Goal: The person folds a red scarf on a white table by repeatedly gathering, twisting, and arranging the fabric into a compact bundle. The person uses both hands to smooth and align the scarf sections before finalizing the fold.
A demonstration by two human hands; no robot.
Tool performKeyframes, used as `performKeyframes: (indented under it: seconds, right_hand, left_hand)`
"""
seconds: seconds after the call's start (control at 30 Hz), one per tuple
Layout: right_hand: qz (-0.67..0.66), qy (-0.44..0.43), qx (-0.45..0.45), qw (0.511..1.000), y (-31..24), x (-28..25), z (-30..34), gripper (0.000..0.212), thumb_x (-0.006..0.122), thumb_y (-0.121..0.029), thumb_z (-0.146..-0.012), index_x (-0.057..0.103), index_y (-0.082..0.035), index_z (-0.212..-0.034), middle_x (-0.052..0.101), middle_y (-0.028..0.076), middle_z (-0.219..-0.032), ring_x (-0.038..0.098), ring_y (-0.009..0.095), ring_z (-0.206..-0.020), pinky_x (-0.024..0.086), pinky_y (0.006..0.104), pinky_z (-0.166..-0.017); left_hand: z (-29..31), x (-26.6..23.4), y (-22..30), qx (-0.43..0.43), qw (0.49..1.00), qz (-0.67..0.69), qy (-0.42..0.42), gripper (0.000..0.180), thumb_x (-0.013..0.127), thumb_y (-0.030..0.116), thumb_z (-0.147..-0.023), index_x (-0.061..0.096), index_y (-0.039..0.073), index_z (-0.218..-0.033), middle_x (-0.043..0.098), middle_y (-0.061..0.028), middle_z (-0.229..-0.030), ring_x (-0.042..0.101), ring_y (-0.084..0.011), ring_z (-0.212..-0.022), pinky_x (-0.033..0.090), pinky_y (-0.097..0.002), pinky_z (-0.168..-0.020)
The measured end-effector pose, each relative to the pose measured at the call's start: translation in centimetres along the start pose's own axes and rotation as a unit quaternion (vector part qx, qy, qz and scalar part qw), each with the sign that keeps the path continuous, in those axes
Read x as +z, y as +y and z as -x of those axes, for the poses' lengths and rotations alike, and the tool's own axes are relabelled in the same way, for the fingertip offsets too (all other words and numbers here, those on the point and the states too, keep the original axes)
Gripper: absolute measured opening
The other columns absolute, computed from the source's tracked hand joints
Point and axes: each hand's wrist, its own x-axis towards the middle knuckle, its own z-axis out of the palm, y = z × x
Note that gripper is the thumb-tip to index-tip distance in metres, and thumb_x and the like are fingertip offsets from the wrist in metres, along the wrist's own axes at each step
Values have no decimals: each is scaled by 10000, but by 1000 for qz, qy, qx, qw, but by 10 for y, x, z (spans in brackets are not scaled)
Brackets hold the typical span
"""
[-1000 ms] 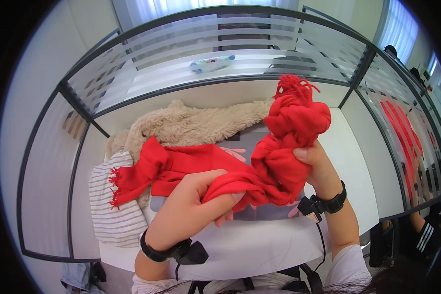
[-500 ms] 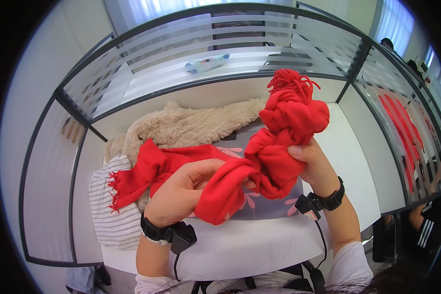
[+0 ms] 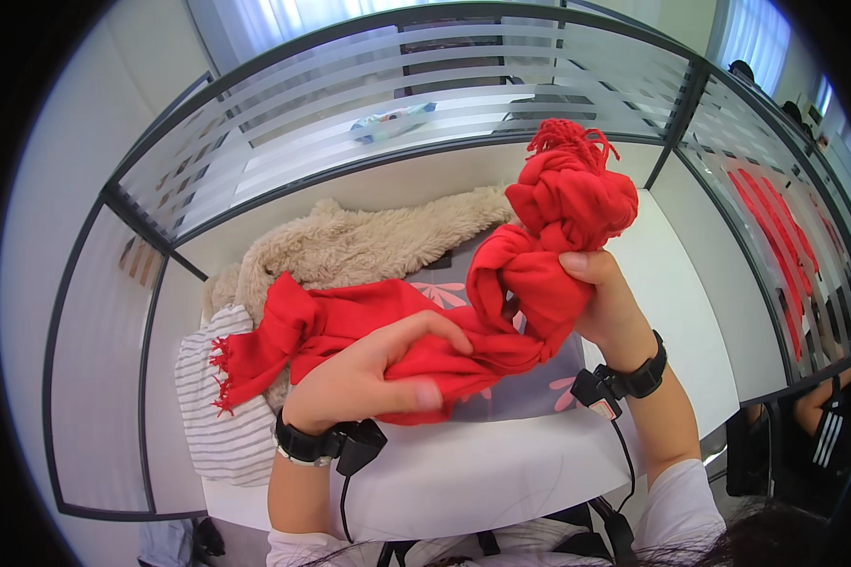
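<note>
"Where's the red scarf [image 3: 482, 357]?"
"One end over the striped garment [image 3: 222, 435]; the right hand [image 3: 610, 298] grips its raised bunch, the left hand [image 3: 350, 373] its middle."
"And the packet [image 3: 393, 123]?"
"Beyond the partition [image 3: 686, 104], contents hidden."

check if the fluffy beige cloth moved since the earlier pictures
No: judged against the white back board, the fluffy beige cloth lies in the same place; only the view shifted slightly.

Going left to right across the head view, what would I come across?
White striped cloth, then the left hand holding the red scarf, then the right hand holding the same scarf, then red cloth seen through the right-hand panel.
</note>
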Motion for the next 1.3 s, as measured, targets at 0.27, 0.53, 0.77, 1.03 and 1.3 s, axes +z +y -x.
performKeyframes:
  seconds: [0.27,0.53,0.77,1.03,1.3]
  right_hand:
    - [20,24,-18,999,0,-2,-2,416,655,-232,-876,535,-31,-1219,610,56,-1097,604,161,-1008,501,317,-858]
    - [9,37,-26,999,-1,1,-5,441,646,-260,-900,512,-41,-1258,604,77,-1137,596,194,-1098,489,362,-939]
    - [3,133,-7,991,-2,9,-9,531,559,-424,-928,520,-29,-1281,611,107,-1246,607,227,-1138,490,377,-979]
    - [-17,116,-3,993,0,9,-11,453,547,-408,-958,530,-31,-1209,651,91,-1005,642,201,-789,496,335,-608]
    - [35,74,-8,997,9,12,-8,387,599,-342,-953,550,-45,-1196,661,40,-935,648,126,-720,468,250,-465]
  left_hand:
    - [-7,16,18,-115,955,-262,83,476,695,25,-807,555,50,-1261,652,-157,-1080,665,-283,-954,508,-321,-839]
    - [-7,11,7,80,918,-322,219,518,558,-94,-728,589,33,-1229,675,-139,-962,664,-302,-908,512,-345,-828]
    - [5,9,9,-55,964,-255,-42,521,631,327,-958,502,-2,-1342,663,-179,-836,666,-263,-759,502,-334,-692]
    - [-16,31,-10,-5,962,-231,143,427,661,178,-936,478,-37,-1256,645,-209,-1147,692,-280,-974,540,-337,-847]
    - [-18,39,-9,3,981,155,116,640,664,127,-935,335,-18,-1465,523,-157,-1382,523,-222,-1269,416,-346,-1067]
